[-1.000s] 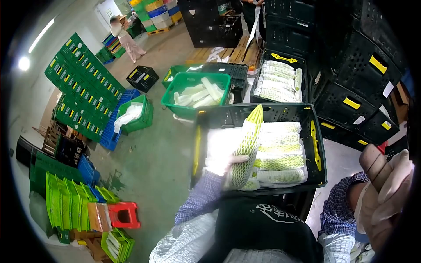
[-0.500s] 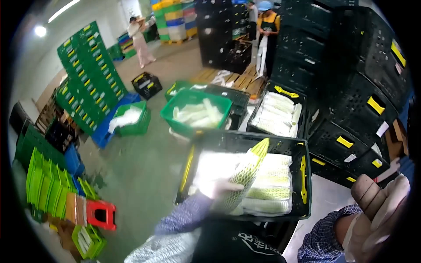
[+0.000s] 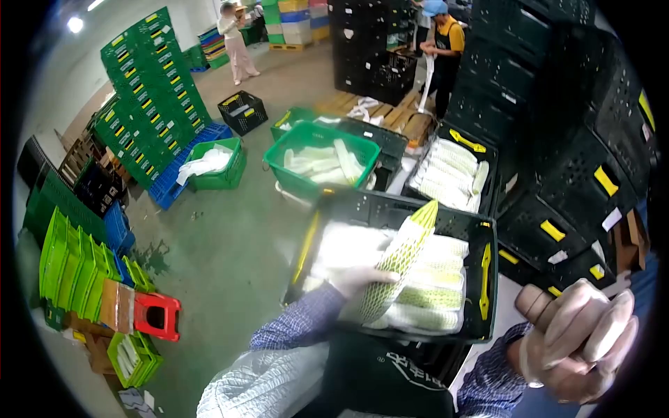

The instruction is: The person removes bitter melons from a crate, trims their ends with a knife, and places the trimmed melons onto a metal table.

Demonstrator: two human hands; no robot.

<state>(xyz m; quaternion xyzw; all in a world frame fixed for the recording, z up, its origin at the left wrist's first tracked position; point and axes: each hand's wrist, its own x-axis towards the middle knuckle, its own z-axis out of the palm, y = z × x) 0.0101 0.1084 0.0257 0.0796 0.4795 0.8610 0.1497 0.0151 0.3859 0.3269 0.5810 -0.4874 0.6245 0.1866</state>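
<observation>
Vegetable (image 3: pixel 404 252), net-sleeved, slants over the packed black crate (image 3: pixel 369 202), your left hand (image 3: pixel 354 281) wrapped round its lower part, best gripped lightly so the mesh (image 3: pixel 397 266) won't bunch; your right hand (image 3: pixel 582 338) curls half-closed, contents unclear.

Looking matt and rough-meshed on the netting sleeve (image 3: pixel 396 263); looking hard and faintly glossy on the black plastic crate (image 3: pixel 362 203), smooth on its yellow plastic handle (image 3: pixel 486 279). Showing rough slatted wood on the pallet (image 3: pixel 402 120), woven cloth on the checked cuff (image 3: pixel 492 380), crinkled silvery fabric on the oversleeve (image 3: pixel 265 383), glossy plastic on the red stool (image 3: pixel 171 306).
</observation>
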